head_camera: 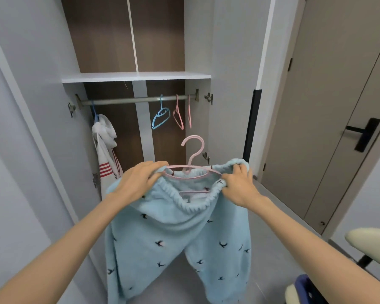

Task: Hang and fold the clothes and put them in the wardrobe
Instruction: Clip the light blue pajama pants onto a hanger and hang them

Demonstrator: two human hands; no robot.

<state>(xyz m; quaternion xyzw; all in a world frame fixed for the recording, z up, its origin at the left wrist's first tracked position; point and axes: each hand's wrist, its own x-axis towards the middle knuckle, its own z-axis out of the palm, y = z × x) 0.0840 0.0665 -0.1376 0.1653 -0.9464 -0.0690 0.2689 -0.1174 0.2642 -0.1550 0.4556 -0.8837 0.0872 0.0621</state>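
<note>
Grip: left hand (138,181) and right hand (239,185) each pinch the trousers (173,238) waistband over pink hanger (190,163), below rail (136,100).
Advice: keep waistband taut; lift hanger onto rail.

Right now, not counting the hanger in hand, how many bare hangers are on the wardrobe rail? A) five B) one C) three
C: a blue hanger, a pink hanger and a second pink hanger hang bare on the rail; the one at the far left carries a white garment.
</note>
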